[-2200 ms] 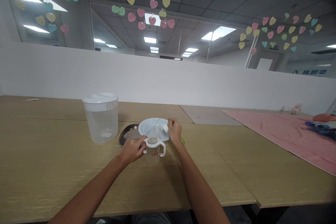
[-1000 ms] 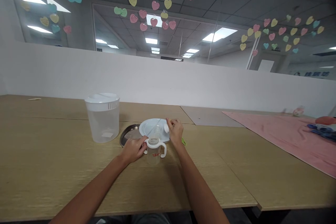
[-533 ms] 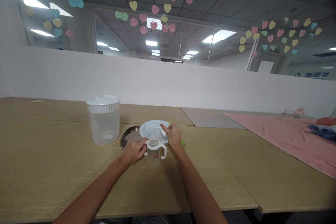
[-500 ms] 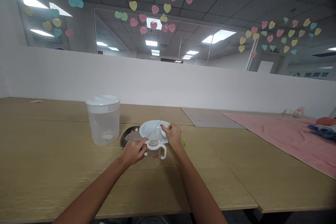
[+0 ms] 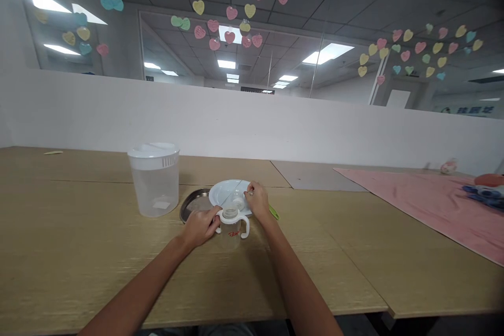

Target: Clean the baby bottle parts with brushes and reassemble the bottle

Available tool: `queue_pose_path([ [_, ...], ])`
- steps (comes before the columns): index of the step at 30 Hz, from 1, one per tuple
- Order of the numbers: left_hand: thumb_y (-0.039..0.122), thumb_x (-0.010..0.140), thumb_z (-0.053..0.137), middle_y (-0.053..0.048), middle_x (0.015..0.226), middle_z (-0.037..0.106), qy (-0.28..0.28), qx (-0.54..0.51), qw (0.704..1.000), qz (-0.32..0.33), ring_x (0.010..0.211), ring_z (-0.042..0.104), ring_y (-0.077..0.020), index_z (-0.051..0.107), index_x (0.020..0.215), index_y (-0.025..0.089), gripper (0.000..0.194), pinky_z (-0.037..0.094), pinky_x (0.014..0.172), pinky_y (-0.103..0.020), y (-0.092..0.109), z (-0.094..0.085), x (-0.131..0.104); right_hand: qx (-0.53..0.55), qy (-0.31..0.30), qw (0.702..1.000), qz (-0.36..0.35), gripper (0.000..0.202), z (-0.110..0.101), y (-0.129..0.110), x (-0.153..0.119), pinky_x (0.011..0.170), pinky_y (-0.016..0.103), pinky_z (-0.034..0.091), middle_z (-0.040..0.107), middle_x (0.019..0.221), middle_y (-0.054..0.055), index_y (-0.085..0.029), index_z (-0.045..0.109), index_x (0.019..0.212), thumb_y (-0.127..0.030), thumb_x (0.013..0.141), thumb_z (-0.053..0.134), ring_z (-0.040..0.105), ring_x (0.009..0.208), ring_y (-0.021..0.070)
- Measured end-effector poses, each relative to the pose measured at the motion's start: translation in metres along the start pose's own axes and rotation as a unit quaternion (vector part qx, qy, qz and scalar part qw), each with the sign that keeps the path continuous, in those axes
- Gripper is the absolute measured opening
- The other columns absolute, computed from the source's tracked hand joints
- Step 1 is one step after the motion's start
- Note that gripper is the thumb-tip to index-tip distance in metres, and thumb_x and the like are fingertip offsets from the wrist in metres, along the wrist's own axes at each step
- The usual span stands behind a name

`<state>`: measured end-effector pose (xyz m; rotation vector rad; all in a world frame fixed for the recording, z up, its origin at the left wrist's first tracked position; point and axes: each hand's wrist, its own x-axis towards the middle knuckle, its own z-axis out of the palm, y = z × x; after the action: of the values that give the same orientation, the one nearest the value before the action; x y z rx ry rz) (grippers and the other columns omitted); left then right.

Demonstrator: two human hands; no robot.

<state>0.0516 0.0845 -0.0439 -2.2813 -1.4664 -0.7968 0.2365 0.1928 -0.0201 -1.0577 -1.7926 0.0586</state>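
A clear baby bottle (image 5: pixel 231 231) with a white two-handled collar and red print stands upright on the table, its mouth uncovered. My left hand (image 5: pixel 200 227) is closed around the bottle's left handle. Beyond the bottle lies a white plate (image 5: pixel 220 191), with a clear and white piece (image 5: pixel 238 201) on it, perhaps a bottle cap. Over the plate's right side, my right hand (image 5: pixel 258 200) pinches something small and greyish at its fingertips, too small to name. A round metal tray (image 5: pixel 189 206) sits left of the plate, partly behind my left hand.
A translucent lidded bucket (image 5: pixel 155 181) stands to the left. A green handle (image 5: pixel 274 213) pokes out beside my right wrist. Pink cloth (image 5: pixel 417 205) covers the table's right side, with a blue and red item (image 5: pixel 486 189) on it. A white low wall (image 5: pixel 252 121) runs behind.
My right hand has let go of the white piece at the plate and now pinches something small, its fingers turned inward. My left hand and the bottle stay in place.
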Motion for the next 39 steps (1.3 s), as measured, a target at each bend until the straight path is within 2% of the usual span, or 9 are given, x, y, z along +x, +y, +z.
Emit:
queue_pose_path([
  [6, 0.023, 0.086, 0.028, -0.004, 0.064, 0.065, 0.001, -0.006, 1.000, 0.003, 0.056, 0.059, -0.0160, 0.059, 0.094, 0.015, 0.033, 0.035, 0.053, -0.025, 0.001, -0.002, 0.001, 0.016, -0.006, 1.000, -0.011, 0.027, 0.001, 0.002, -0.002, 0.077, 0.030, 0.041, 0.061, 0.090, 0.004, -0.018, 0.056, 0.087, -0.010, 0.063, 0.048, 0.053, 0.084, 0.0183],
  [13, 0.024, 0.086, 0.030, -0.005, 0.065, 0.066, 0.005, -0.005, 1.000, 0.000, 0.055, 0.060, -0.0171, 0.059, 0.095, 0.016, 0.032, 0.034, 0.051, -0.025, 0.000, -0.001, 0.001, 0.037, 0.019, 0.999, 0.000, 0.053, -0.001, -0.004, -0.003, 0.086, 0.031, 0.041, 0.058, 0.113, 0.008, -0.015, 0.052, 0.114, -0.009, 0.061, 0.047, 0.053, 0.100, 0.0196],
  [19, 0.025, 0.088, 0.027, -0.006, 0.078, 0.070, -0.001, -0.024, 1.000, 0.004, 0.064, 0.064, -0.0182, 0.056, 0.106, 0.016, 0.035, 0.040, 0.056, -0.026, 0.000, -0.002, 0.000, 0.042, 0.075, 0.995, 0.055, 0.029, -0.008, -0.010, -0.001, 0.078, 0.030, 0.042, 0.065, 0.099, 0.009, -0.014, 0.059, 0.098, -0.029, 0.075, 0.048, 0.059, 0.083, 0.0182],
  [25, 0.028, 0.090, 0.026, -0.007, 0.081, 0.068, -0.006, -0.079, 0.997, 0.003, 0.072, 0.064, -0.0201, 0.050, 0.118, 0.016, 0.040, 0.044, 0.064, -0.029, 0.000, -0.008, -0.002, 0.034, 0.135, 0.982, 0.125, 0.025, -0.013, -0.005, 0.001, 0.069, 0.026, 0.039, 0.066, 0.075, 0.005, -0.015, 0.063, 0.078, -0.030, 0.077, 0.042, 0.059, 0.070, 0.0166],
  [28, 0.031, 0.090, 0.028, -0.004, 0.073, 0.064, 0.052, -0.093, 0.994, -0.012, 0.068, 0.061, -0.0188, 0.044, 0.126, 0.016, 0.042, 0.044, 0.065, -0.028, -0.006, -0.007, -0.005, 0.035, 0.147, 0.977, 0.152, 0.028, -0.013, -0.002, 0.001, 0.066, 0.025, 0.038, 0.066, 0.074, 0.006, -0.015, 0.063, 0.079, -0.031, 0.077, 0.041, 0.059, 0.068, 0.0170],
  [30, 0.031, 0.089, 0.030, -0.005, 0.077, 0.062, 0.143, -0.093, 0.984, -0.047, 0.074, 0.059, -0.0182, 0.043, 0.124, 0.015, 0.041, 0.045, 0.071, -0.029, -0.014, -0.006, -0.006, 0.032, 0.157, 0.972, 0.169, 0.029, -0.013, -0.001, 0.001, 0.065, 0.025, 0.038, 0.066, 0.073, 0.007, -0.015, 0.063, 0.079, -0.031, 0.077, 0.040, 0.058, 0.067, 0.0177],
  [34, 0.037, 0.089, 0.035, -0.017, 0.112, 0.052, 0.348, -0.010, 0.915, -0.204, 0.108, 0.048, -0.0269, 0.039, 0.123, 0.009, 0.044, 0.037, 0.094, -0.043, -0.036, -0.011, -0.007, 0.016, 0.184, 0.962, 0.203, 0.030, -0.014, 0.003, 0.000, 0.064, 0.026, 0.036, 0.066, 0.075, 0.009, -0.014, 0.064, 0.080, -0.031, 0.077, 0.040, 0.057, 0.067, 0.0188],
  [36, 0.042, 0.088, 0.040, -0.024, 0.125, 0.040, 0.382, 0.030, 0.876, -0.291, 0.120, 0.036, -0.0339, 0.029, 0.129, 0.004, 0.057, 0.028, 0.100, -0.051, -0.047, -0.018, -0.009, 0.006, 0.197, 0.956, 0.217, 0.030, -0.015, 0.005, 0.000, 0.064, 0.026, 0.034, 0.067, 0.076, 0.010, -0.014, 0.064, 0.081, -0.031, 0.077, 0.040, 0.057, 0.068, 0.0193],
  [39, 0.051, 0.083, 0.047, -0.032, 0.134, 0.025, 0.366, 0.037, 0.840, -0.400, 0.124, 0.025, -0.0443, 0.013, 0.135, 0.000, 0.081, 0.024, 0.098, -0.060, -0.060, -0.026, -0.013, -0.007, 0.211, 0.948, 0.237, 0.030, -0.016, 0.010, -0.001, 0.062, 0.027, 0.032, 0.066, 0.075, 0.010, -0.014, 0.065, 0.082, -0.030, 0.076, 0.040, 0.055, 0.065, 0.0194],
])
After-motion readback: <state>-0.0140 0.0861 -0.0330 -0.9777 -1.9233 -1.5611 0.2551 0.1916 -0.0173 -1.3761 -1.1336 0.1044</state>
